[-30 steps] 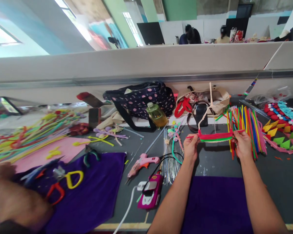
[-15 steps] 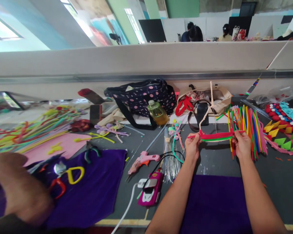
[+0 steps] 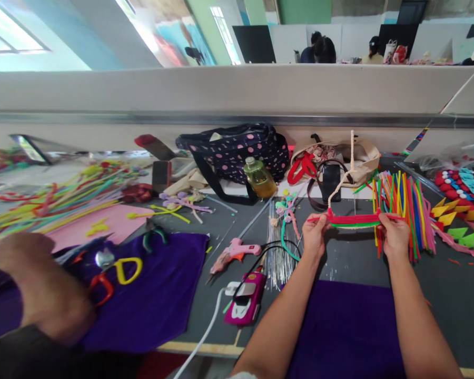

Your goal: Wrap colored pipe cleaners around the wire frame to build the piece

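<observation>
Between my two hands stretches a bundle of fuzzy pipe cleaners [image 3: 354,220], pink-red on top with green and a pale strand below. My left hand [image 3: 315,231] pinches its left end. The right end is pinched by my right hand [image 3: 395,231]. A cream twisted pipe cleaner [image 3: 340,185] rises from near the left end and stands up above the bundle. Below my hands lies a dark purple cloth [image 3: 345,326]. Just behind my right hand is a pile of bright pipe cleaners [image 3: 405,202] in several colours.
At left, a co-worker's hand [image 3: 39,284] is over another purple cloth [image 3: 169,295] with scissors [image 3: 128,270] and pliers [image 3: 155,237]. Nearer me lie a pink glue gun [image 3: 235,252] and a magenta car-shaped device [image 3: 245,300] with cables. A bottle [image 3: 259,179] leans against a dotted bag [image 3: 237,155].
The view has shifted slightly, so everything sits a little further right. My hands still hold the pipe cleaner bundle stretched level between them.
</observation>
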A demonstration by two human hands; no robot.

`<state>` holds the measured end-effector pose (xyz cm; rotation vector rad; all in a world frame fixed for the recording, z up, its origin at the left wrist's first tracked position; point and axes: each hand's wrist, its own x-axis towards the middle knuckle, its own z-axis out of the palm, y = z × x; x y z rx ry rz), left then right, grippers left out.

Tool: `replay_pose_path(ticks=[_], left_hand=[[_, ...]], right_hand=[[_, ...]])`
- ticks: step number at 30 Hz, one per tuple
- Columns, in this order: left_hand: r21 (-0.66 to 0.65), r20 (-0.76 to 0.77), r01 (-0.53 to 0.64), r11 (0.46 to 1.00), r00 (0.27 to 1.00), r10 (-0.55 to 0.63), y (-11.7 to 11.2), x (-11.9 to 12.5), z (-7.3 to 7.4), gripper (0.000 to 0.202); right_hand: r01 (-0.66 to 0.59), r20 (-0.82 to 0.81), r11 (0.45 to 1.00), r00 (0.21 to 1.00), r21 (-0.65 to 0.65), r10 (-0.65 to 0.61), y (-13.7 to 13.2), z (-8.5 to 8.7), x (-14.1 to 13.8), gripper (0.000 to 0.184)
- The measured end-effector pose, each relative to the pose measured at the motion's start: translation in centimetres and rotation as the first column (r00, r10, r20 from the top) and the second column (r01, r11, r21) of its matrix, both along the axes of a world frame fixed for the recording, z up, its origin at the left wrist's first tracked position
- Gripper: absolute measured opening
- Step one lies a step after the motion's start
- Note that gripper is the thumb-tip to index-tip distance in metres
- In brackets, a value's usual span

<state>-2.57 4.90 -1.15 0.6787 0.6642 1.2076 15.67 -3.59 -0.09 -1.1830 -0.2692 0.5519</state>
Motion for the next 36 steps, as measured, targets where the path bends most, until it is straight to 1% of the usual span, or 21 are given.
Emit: replay_pose_path(ticks=[6,10,12,16,19,21,26,31,36], left_hand=[[-0.022,0.035,-0.01,1.0,0.999,0.011,-0.1,0.3,-0.1,0.035],[-0.036,0.017,-0.037,0.999,0.999,0.038,0.0,0.4,-0.3,0.035],[-0.052,0.006,-0.033,0.998,0.999,0.033,0.0,0.4,-0.4,0.037],[-0.064,0.019,0.033,0.997,0.999,-0.032,0.2,0.5,-0.4,0.04],[-0.072,0.011,0.104,0.992,0.995,-0.104,0.1,0.7,-0.4,0.041],[-0.073,-0.015,0.123,0.99,0.992,-0.125,0.0,0.7,-0.3,0.042],[-0.061,-0.075,0.09,0.994,0.993,-0.094,-0.1,0.9,-0.2,0.04],[0.021,-0.15,0.045,0.999,0.988,-0.042,-0.1,1.0,0.1,0.038],[0.063,-0.122,-0.001,0.998,0.993,0.009,-0.3,1.1,0.3,0.034]], right_hand=[[0.107,0.102,0.994,0.989,0.032,-0.11,0.0,0.2,-0.1,0.032],[0.131,0.149,0.991,0.98,0.035,-0.135,0.1,-0.2,0.1,0.032],[0.141,0.155,0.989,0.977,0.04,-0.145,0.1,-0.3,0.3,0.031],[0.186,0.156,0.981,0.969,0.062,-0.194,0.0,-0.1,0.4,0.032],[0.19,0.178,0.979,0.964,0.068,-0.199,0.0,0.5,0.0,0.033],[0.188,0.205,0.979,0.958,0.074,-0.199,-0.1,0.9,-0.4,0.033],[0.2,0.266,0.977,0.94,0.076,-0.213,-0.2,1.5,-0.8,0.03],[0.207,0.292,0.975,0.931,0.074,-0.22,-0.2,1.2,-0.6,0.029],[0.194,0.256,0.976,0.943,0.103,-0.215,-0.2,0.9,-0.1,0.028]])
